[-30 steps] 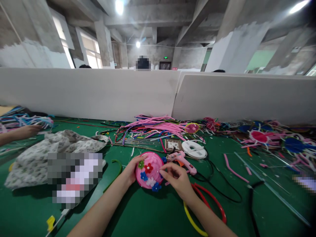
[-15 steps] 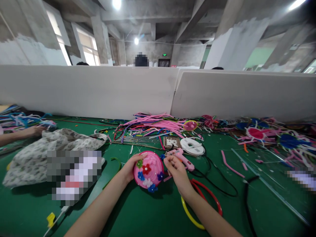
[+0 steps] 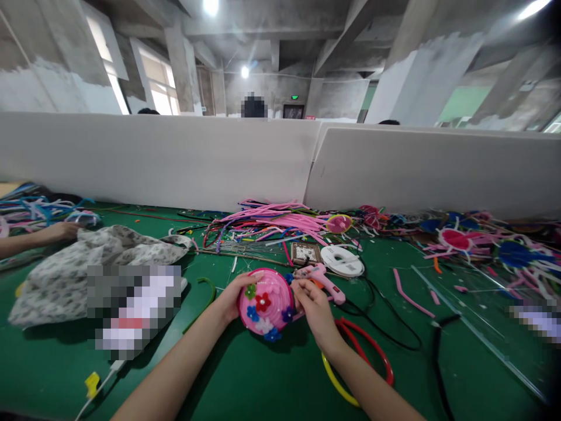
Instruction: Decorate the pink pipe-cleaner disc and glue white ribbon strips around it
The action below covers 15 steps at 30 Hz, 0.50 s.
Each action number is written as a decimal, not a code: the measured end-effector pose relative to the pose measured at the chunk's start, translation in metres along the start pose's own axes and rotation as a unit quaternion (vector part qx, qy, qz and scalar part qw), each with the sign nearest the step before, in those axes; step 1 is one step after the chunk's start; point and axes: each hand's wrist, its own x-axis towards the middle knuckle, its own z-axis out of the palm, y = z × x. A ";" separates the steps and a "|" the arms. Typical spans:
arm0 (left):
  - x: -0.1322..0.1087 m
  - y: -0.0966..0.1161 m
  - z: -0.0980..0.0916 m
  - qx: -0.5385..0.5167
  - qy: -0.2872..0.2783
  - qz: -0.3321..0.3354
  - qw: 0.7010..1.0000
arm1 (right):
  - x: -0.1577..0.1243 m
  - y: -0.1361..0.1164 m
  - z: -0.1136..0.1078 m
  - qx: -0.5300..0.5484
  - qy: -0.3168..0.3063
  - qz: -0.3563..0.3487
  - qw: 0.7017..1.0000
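Note:
My left hand (image 3: 232, 295) is closed around the left rim of a round pink disc (image 3: 275, 307), coiled from fuzzy strips and edged in darker pink. Small red, green, blue and white flowers sit on its face, the red flower (image 3: 263, 302) near the middle. At the disc's upper right edge, my right hand (image 3: 310, 295) has its fingertips pinched together, with a small blue flower (image 3: 289, 279) at them. Its grip is partly hidden. Just behind that hand lies a pink glue gun (image 3: 326, 285) on the green table.
A white spool (image 3: 342, 261) and a small box (image 3: 305, 253) lie behind the glue gun. Pink pipe cleaners (image 3: 280, 217) are heaped along the white partition (image 3: 175, 158). Red and yellow rings (image 3: 383, 356) lie right, a patterned cloth (image 3: 56, 275) left, near another person's hand (image 3: 63, 232).
The disc has shifted slightly right, closer to my right fingertips. My right hand stays pinched near its edge, and the view has moved a little.

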 end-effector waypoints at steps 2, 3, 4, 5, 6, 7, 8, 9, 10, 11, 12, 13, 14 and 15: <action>0.000 0.000 -0.002 -0.010 0.006 0.001 1.000 | 0.002 0.000 -0.001 0.013 0.030 -0.004 0.999; 0.000 0.001 -0.003 -0.014 0.008 0.002 1.000 | 0.002 -0.001 -0.002 0.018 0.045 -0.007 0.999; 0.000 0.001 -0.003 -0.018 0.011 0.003 1.000 | 0.003 -0.002 -0.003 0.024 0.057 -0.010 0.998; 0.000 0.001 -0.003 -0.021 0.013 0.004 1.000 | 0.003 -0.003 -0.004 0.028 0.064 -0.012 0.997; 0.001 0.001 -0.003 -0.024 0.015 0.004 1.000 | 0.003 -0.004 -0.004 0.033 0.067 -0.012 0.997; 0.001 0.001 -0.003 -0.027 0.017 0.004 0.999 | 0.004 -0.005 -0.004 0.037 0.065 -0.011 0.997; 0.002 0.001 -0.003 -0.030 0.020 0.005 0.999 | 0.003 -0.005 -0.004 0.042 0.057 -0.006 0.997; 0.002 0.001 -0.003 -0.033 0.024 0.004 0.999 | 0.003 -0.005 -0.003 0.046 0.044 0.001 0.998; 0.003 0.001 -0.002 -0.036 0.028 0.004 0.999 | 0.003 -0.005 -0.003 0.049 0.027 0.014 0.998; 0.004 0.001 -0.002 -0.039 0.033 0.005 0.999 | 0.002 -0.004 -0.002 0.052 0.006 0.032 0.998; 0.005 0.001 -0.002 -0.043 0.038 0.005 0.998 | 0.001 -0.004 -0.001 0.054 -0.018 0.052 0.997; 0.006 0.001 -0.002 -0.047 0.043 0.005 0.998 | 0.000 -0.004 0.000 0.057 -0.045 0.073 0.995; 0.007 0.002 -0.002 -0.052 0.046 0.002 0.998 | -0.001 -0.004 0.001 0.060 -0.072 0.092 0.991; 0.008 0.002 -0.002 -0.056 0.048 -0.003 0.997 | -0.002 -0.004 0.002 0.066 -0.096 0.107 0.987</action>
